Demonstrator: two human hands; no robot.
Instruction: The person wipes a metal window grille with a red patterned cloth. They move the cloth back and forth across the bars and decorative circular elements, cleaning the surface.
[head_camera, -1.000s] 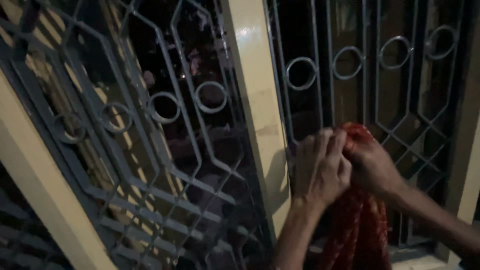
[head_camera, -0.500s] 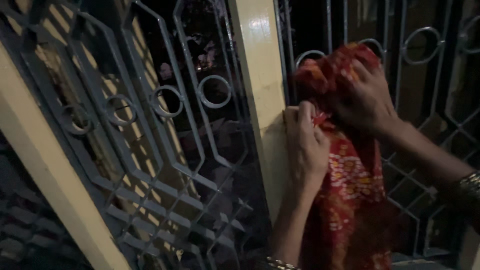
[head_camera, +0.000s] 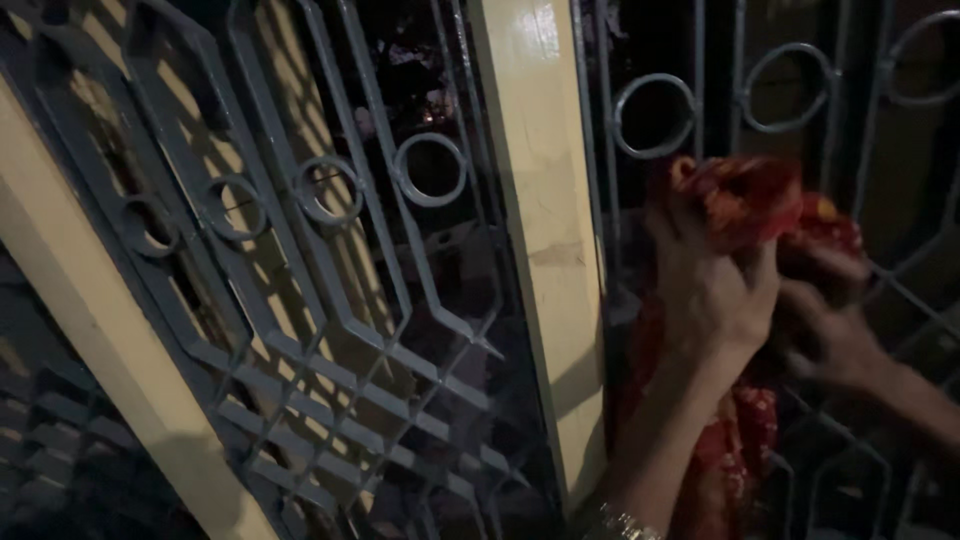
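A red patterned cloth (head_camera: 745, 200) is bunched up against the grey metal window grille (head_camera: 655, 110) on the right. My left hand (head_camera: 705, 290) grips the upper part of the cloth, fingers curled over it. My right hand (head_camera: 825, 310) holds the cloth from the right side, partly hidden behind the fabric. The rest of the cloth hangs down between my forearms (head_camera: 740, 440). A bracelet (head_camera: 625, 522) shows on my left wrist.
A yellow painted pillar (head_camera: 545, 230) stands just left of my hands. Another grille panel (head_camera: 300, 260) with rings and angled bars fills the left, bounded by a slanted yellow frame (head_camera: 90, 340). Behind the bars it is dark.
Both hands and the cloth have shifted up and to the right on the grille. The cloth is now bunched more tightly between them.
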